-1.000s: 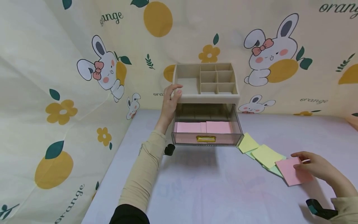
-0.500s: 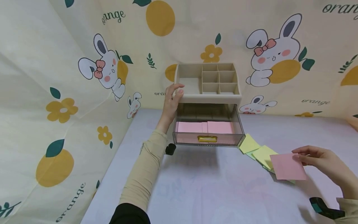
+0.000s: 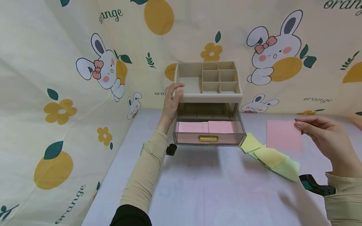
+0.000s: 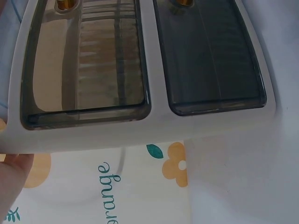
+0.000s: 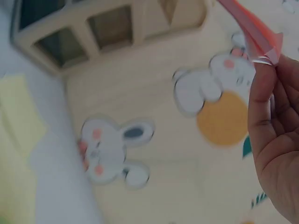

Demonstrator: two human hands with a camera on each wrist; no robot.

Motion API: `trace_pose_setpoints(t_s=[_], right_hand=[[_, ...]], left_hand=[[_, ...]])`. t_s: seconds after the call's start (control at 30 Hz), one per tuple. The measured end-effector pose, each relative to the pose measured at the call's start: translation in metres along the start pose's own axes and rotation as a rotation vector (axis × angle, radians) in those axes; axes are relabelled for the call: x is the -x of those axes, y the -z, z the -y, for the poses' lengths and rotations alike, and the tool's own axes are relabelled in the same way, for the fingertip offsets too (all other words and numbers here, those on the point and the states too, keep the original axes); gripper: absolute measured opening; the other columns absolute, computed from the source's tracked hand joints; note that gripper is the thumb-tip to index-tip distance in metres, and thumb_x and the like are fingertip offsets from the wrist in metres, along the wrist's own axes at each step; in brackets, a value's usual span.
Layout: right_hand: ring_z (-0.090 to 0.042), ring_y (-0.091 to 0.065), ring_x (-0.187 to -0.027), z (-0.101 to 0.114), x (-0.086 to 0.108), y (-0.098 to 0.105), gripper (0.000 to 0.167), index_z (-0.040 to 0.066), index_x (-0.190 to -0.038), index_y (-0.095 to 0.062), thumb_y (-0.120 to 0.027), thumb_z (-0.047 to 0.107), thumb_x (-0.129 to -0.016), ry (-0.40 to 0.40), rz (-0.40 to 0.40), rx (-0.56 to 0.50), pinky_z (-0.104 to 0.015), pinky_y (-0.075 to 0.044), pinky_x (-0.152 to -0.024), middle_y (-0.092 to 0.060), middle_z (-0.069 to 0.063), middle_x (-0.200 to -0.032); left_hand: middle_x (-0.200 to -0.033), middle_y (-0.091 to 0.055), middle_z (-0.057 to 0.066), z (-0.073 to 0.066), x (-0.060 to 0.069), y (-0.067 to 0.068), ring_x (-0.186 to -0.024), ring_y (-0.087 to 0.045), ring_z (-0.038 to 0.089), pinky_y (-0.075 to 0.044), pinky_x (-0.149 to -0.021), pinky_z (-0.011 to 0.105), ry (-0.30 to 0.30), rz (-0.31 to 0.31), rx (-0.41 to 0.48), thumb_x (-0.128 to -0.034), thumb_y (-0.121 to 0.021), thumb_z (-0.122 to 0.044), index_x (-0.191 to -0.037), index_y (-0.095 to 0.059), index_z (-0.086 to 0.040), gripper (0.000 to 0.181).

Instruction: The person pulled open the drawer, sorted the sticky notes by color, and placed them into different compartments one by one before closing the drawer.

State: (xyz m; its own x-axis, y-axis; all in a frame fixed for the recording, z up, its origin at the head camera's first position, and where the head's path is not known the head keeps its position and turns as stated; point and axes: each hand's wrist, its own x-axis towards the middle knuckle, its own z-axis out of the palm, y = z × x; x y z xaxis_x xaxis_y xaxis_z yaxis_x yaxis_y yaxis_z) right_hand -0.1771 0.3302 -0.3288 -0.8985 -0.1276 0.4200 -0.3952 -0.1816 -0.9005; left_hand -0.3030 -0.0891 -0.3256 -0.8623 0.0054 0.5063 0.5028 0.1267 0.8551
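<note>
A white desk organizer [image 3: 209, 99] stands at the back of the table. Its clear lower drawer [image 3: 186, 138] is pulled out, with pink sticky notes [image 3: 190, 127] lying inside. My left hand [image 3: 170, 105] grips the organizer's upper left edge, fingers over the rim. To the right, my right hand [image 3: 329, 136] pinches a few pink sticky notes [image 3: 283, 135] by their edge, raised above the table; several layers show in the right wrist view. Below them, yellow sticky notes [image 3: 270, 157] and green sticky notes [image 3: 288, 169] lie in an overlapping row.
The organizer's top has divided compartments [image 3: 211, 75]. A gold handle [image 3: 208, 138] sits on the drawer front. Behind stands a patterned cloth backdrop [image 3: 181, 44], and a pale cloth [image 3: 198, 185] covers the table. The left wrist view shows a second, dark drawer front [image 4: 212, 60].
My right hand has lifted the pink sticky notes off the row and moved them up and back, uncovering green ones. My left hand stays on the organizer.
</note>
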Motion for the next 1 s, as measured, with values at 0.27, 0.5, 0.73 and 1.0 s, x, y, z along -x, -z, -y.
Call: trace_pose_setpoints(t_s=[0.27,0.5,0.73,1.0], right_hand=[[-0.015,-0.065,-0.08,0.015,-0.029,-0.04,0.028,-0.013,-0.105,-0.062,-0.042,-0.02,-0.086,0.131,0.039,-0.118,-0.016,-0.052,-0.071,-0.069,-0.011,-0.093],[-0.019,-0.065,-0.082,0.02,-0.051,-0.073,0.03,-0.017,-0.105,-0.06,-0.039,-0.022,-0.085,0.171,0.068,-0.276,-0.02,-0.053,-0.074,-0.07,-0.015,-0.094],[-0.016,-0.066,-0.077,0.019,-0.069,-0.11,0.023,-0.014,-0.104,-0.062,-0.049,-0.016,-0.084,0.166,0.043,-0.176,-0.019,-0.054,-0.072,-0.07,-0.01,-0.092],[-0.004,-0.064,-0.072,0.017,-0.081,-0.157,0.015,0.0,-0.099,-0.067,-0.061,0.002,-0.086,0.08,0.062,0.276,-0.015,-0.052,-0.066,-0.069,0.008,-0.084]], left_hand=[[-0.133,-0.04,0.009,-0.001,0.002,0.0,-0.126,-0.034,0.016,-0.023,-0.108,0.034,0.001,0.004,-0.001,-0.0918,-0.046,-0.024,-0.119,-0.054,-0.006,0.033],[-0.138,-0.036,0.009,-0.003,0.001,0.001,-0.129,-0.031,0.019,-0.021,-0.111,0.039,0.04,0.022,0.011,-0.0934,-0.045,-0.023,-0.122,-0.053,-0.008,0.033],[-0.138,-0.037,0.008,-0.003,0.001,0.002,-0.129,-0.032,0.017,-0.022,-0.11,0.038,0.052,0.009,-0.001,-0.0928,-0.046,-0.023,-0.121,-0.053,-0.008,0.033],[-0.135,-0.039,0.009,-0.002,0.0,0.002,-0.126,-0.033,0.017,-0.024,-0.109,0.037,0.012,0.007,-0.014,-0.0927,-0.046,-0.023,-0.119,-0.054,-0.007,0.032]])
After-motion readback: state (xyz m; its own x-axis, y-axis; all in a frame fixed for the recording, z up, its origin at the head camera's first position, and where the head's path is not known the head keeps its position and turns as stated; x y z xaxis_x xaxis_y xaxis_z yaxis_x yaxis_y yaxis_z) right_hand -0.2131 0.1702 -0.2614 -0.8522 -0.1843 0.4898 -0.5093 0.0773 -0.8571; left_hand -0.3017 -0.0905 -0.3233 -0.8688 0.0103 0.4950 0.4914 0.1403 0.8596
